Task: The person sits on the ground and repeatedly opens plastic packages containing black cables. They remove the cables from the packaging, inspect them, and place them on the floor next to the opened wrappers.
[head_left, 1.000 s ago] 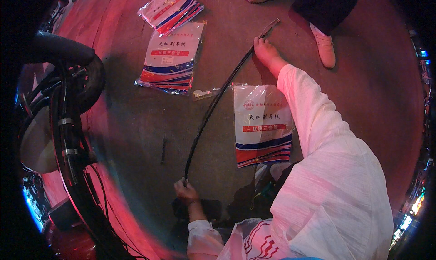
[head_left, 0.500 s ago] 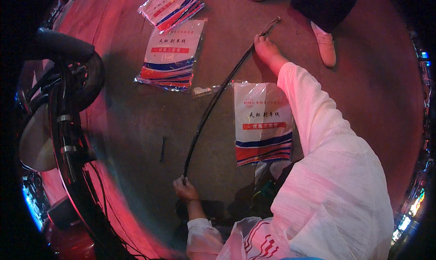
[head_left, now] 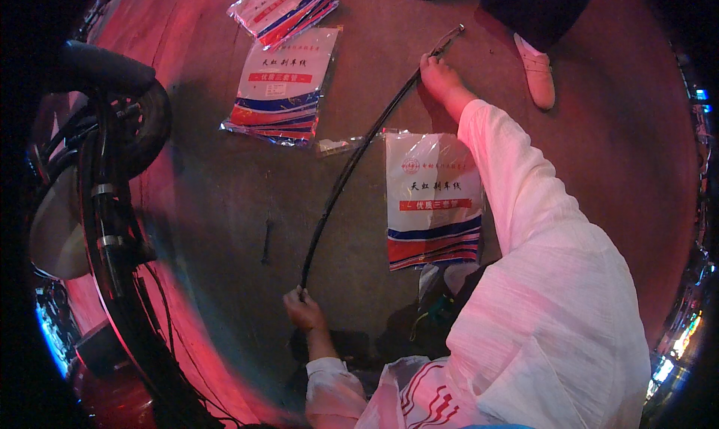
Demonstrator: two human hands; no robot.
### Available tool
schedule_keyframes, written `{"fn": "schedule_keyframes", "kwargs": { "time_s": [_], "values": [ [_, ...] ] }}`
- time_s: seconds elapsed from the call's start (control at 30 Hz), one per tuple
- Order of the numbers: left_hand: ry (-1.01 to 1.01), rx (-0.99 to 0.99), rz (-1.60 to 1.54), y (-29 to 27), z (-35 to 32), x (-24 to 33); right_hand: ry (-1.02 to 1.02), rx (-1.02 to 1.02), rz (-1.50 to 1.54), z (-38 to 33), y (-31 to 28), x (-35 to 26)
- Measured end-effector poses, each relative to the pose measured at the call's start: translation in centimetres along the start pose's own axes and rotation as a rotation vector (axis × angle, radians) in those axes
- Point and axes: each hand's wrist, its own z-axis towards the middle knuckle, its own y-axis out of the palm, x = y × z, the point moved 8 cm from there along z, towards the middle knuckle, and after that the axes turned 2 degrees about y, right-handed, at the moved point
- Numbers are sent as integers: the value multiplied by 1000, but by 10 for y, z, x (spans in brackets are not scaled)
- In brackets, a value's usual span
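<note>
A bundle of slim black brake cables is stretched in a gentle curve between my two hands, slanting from lower left to upper right over the dark floor. Its lower end is pinched in my left hand. Further out, my right hand is closed around the bundle close to its other end, and bare metallic ends stick out past the fingers. To the right of the cables, beside my right arm, lies a flat plastic package in white, blue and red.
Two similar packages lie at the far left. A small clear packet sits behind the cables. Left of them is a thin dark rod. A vehicle's handlebar rises at left. Another person's shoe is at far right.
Both hands keep their hold on the brake cables. My left hand has shifted very slightly up and to the left; otherwise hardly anything differs.
</note>
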Motion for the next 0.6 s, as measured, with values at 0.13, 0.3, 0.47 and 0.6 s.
{"fn": "schedule_keyframes", "kwargs": {
  "time_s": [0.13,0.3,0.47,0.6],
  "values": [
    [-18,-44,-26,1,2,0,-10,0,-12,-1,-1,0],
    [-78,-110,-117,5,2,-5,-19,10,-12,-1,0,1],
    [-35,-73,-128,9,2,-9,-26,-11,-28,-2,-4,-1],
    [-15,-59,-175,9,1,-10,-29,-33,-34,-1,-5,-1]
  ]
}}
